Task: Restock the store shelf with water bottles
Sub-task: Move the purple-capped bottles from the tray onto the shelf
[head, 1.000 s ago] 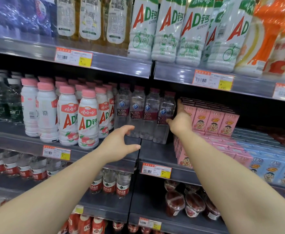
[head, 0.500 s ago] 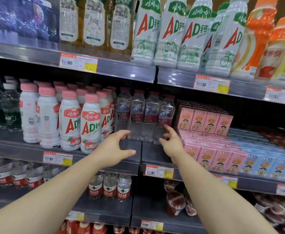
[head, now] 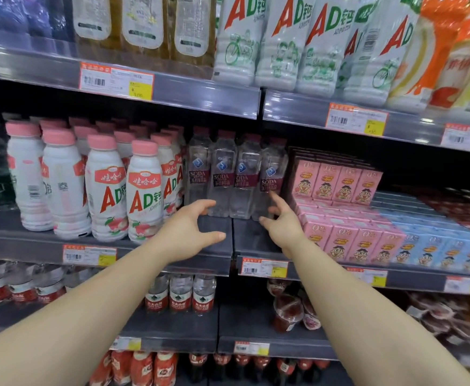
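Stocked store shelving fills the view, and four clear soda water bottles (head: 235, 176) are seen at mid-shelf (head: 222, 232) between white milk bottles (head: 122, 188) and pink cartons (head: 337, 188). Both the left hand (head: 189, 232) and right hand (head: 282, 224) are held with fingers spread, gripping nothing, just before the row. Thin, slick and probably heavy when full, each bottle is best grasped around its labelled waist.

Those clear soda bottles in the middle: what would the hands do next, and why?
Probably close in on the soda bottles and draw them forward. Both hands, left and right, are open and empty on either side of the row, which stands back from the shelf edge.
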{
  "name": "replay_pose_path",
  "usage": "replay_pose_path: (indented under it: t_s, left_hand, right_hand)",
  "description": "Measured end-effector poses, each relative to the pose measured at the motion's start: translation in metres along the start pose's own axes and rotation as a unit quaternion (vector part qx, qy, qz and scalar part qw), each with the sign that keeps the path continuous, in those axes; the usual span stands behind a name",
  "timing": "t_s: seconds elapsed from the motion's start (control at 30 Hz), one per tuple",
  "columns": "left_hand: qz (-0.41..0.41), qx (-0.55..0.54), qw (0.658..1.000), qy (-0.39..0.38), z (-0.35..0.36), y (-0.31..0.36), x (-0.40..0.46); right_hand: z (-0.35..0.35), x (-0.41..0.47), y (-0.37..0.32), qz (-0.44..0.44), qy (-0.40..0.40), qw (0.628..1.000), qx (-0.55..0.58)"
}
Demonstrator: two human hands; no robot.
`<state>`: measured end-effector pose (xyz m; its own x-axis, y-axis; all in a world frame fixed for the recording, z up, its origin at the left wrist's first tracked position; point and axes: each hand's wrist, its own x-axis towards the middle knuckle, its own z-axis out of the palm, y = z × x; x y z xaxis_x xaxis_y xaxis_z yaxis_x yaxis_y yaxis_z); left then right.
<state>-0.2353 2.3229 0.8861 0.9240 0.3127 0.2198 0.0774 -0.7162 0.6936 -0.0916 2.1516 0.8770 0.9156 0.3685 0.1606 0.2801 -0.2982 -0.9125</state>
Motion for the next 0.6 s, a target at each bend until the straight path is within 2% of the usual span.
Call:
replay_pose_path:
  t_s: [0.17,0.37,0.47,0.53,0.6]
  left_hand:
    - [0.012,0.024,1.000,-0.014,0.010,0.011,0.009]
    - [0.023,0.200,0.979,0.032,0.031,0.054,-0.001]
    - [0.046,0.307,0.950,0.043,0.062,0.092,-0.011]
    - [0.056,0.332,0.941,0.028,0.100,0.128,-0.022]
    - [0.078,0.342,0.936,-0.006,0.150,0.172,-0.037]
  right_hand:
    - [-0.004,-0.031,-0.012,-0.017,-0.012,1.000,-0.007]
    - [-0.050,-0.077,-0.019,-0.097,-0.011,0.993,-0.071]
    - [-0.098,-0.097,-0.003,-0.119,0.050,0.969,-0.213]
    - [-0.148,-0.116,0.020,-0.095,0.092,0.921,-0.367]
    - [-0.207,-0.142,0.052,-0.030,0.098,0.879,-0.466]
